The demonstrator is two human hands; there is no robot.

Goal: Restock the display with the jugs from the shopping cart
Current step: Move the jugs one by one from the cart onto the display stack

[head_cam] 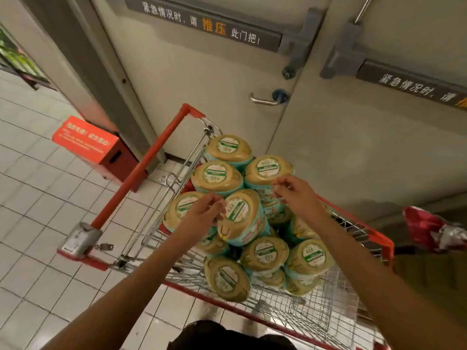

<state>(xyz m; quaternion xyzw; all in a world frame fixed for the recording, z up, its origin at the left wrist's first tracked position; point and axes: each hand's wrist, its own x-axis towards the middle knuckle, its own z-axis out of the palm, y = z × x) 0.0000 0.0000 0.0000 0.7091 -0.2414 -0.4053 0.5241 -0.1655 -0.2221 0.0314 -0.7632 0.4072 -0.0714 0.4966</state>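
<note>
**Both hands on the jug pile in the cart**

A wire shopping cart [298,309] with red trim stands on a white tiled floor [38,198], its red handle bar [141,170] running along the left side. Inside it, the jugs [265,251] lie stacked in a heap, tan lids with green-and-white round labels facing up, teal wrapping below the lids.

The left hand [202,213] reaches in from the near left, fingers curled and pinched together at the left edge of the tilted jug [240,215] that sits at the top middle of the pile; it appears to touch or pinch something there, though what exactly it holds cannot be told. The right hand [295,193] comes in from the near right, fingers likewise bent and pinched at the near edge of another jug [267,170] at the far right of the heap; whether it truly grips is unclear.

Beyond the cart are pale double doors [202,97] with dark push bars bearing Chinese lettering. A red box [93,145] sits on the floor at the left. A red bag [429,228] shows at the right edge.
</note>
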